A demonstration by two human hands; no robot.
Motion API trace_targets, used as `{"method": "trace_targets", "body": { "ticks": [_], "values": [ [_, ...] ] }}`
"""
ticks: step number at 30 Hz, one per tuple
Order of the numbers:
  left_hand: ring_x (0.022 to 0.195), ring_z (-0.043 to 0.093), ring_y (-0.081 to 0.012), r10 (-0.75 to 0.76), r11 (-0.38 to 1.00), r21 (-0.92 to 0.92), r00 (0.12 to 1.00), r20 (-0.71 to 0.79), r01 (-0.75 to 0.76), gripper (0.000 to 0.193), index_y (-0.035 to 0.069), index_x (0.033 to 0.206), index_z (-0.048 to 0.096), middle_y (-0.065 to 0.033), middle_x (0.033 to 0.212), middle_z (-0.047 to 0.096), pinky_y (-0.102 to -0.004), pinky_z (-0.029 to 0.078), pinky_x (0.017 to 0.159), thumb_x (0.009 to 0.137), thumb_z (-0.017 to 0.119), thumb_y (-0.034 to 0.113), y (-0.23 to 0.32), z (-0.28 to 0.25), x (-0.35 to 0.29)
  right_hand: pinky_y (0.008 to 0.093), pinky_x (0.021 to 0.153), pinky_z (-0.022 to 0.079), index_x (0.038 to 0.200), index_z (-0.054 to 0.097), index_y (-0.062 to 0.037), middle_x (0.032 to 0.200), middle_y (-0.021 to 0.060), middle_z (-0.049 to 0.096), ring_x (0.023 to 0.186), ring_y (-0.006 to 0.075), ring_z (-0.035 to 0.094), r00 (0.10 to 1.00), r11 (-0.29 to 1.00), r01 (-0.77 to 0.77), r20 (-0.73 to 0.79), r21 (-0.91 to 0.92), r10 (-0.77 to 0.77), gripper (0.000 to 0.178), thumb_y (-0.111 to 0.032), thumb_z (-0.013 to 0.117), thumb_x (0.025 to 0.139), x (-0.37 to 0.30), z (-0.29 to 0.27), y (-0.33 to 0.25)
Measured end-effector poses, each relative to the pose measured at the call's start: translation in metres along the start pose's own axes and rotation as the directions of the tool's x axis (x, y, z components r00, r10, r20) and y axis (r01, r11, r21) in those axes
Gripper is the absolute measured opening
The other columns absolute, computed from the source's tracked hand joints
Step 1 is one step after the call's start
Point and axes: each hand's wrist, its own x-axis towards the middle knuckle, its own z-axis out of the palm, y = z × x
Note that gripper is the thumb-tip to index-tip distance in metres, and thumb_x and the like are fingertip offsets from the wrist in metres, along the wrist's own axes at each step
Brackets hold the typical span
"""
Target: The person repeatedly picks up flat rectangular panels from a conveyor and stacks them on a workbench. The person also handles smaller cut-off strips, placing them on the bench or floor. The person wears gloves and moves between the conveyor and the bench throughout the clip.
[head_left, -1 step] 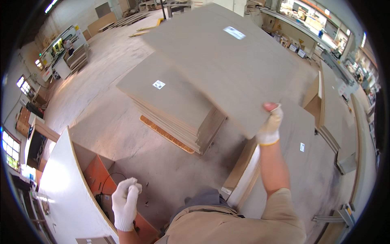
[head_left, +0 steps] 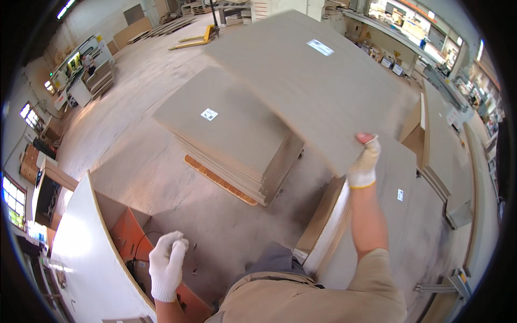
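My right hand [head_left: 365, 162], in a white and yellowish glove, grips the near corner of a large grey-brown board [head_left: 307, 81]. That board is raised and tilted, with a white label towards its far end. Its near corner hangs close to a stack of similar boards [head_left: 396, 218] on my right, and it overlaps a second stack [head_left: 215, 126] ahead in the view. My left hand [head_left: 167, 266], gloved in white, is held up in a loose fist beside a white-topped bench [head_left: 81, 247], with nothing visible in it.
Beneath the middle stack shows an orange-brown base [head_left: 218, 180]. An orange panel [head_left: 126, 231] with a black cable stands inside the bench at left. Far off are a yellow pallet jack [head_left: 196, 39] and a person [head_left: 88, 62] at a machine. More boards [head_left: 447, 156] lie at right.
The raised board and my right hand have shifted a little to the right. More of the yellow pallet jack shows past the board's far edge. My left hand has hardly moved.
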Motion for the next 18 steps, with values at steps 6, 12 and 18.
{"method": "trace_targets", "body": {
  "ticks": [6, 12, 18],
  "values": [
    [0.111, 0.069, -0.0306, 0.333, 0.831, 0.419, 0.930, 0.153, -0.366, 0.040, -0.003, 0.124, 0.069, -0.0194, 0.116, 0.073, -0.0396, 0.052, 0.102, 0.095, 0.073, 0.024, 0.027, 0.065, 0.141, 0.0446, 0.093, 0.054, 0.085, 0.062, -0.0098, 0.094, 0.0088, 0.065, 0.096, 0.0268, 0.063, 0.997, 0.995, 0.080, 0.023, -0.065, -0.079, 0.011, -0.017, 0.066, 0.077, 0.140, -0.067, -0.027],
    [0.138, 0.046, -0.0466, 0.464, 0.557, 0.723, 0.875, 0.137, -0.409, 0.051, 0.001, 0.136, 0.061, -0.0251, 0.147, 0.055, -0.0543, 0.034, 0.120, 0.096, 0.069, 0.031, 0.006, 0.152, 0.255, 0.0448, 0.089, 0.053, 0.084, 0.062, -0.0120, 0.091, 0.0061, 0.063, 0.092, 0.0255, 0.060, 0.996, 0.976, 0.003, -0.089, -0.217, -0.022, 0.010, -0.017, 0.066, 0.077, 0.269, -0.137, 0.032],
    [0.147, 0.040, -0.0514, 0.328, 0.502, 0.812, 0.934, 0.139, -0.297, 0.060, -0.004, 0.144, 0.054, -0.0289, 0.158, 0.045, -0.0593, 0.026, 0.126, 0.091, 0.066, 0.023, -0.003, 0.145, 0.247, 0.0447, 0.087, 0.051, 0.085, 0.061, -0.0129, 0.091, 0.0051, 0.061, 0.091, 0.0234, 0.058, 0.982, 0.910, -0.168, -0.149, -0.379, 0.119, 0.010, -0.019, 0.066, 0.078, 0.372, -0.189, 0.144]
  ]
}}
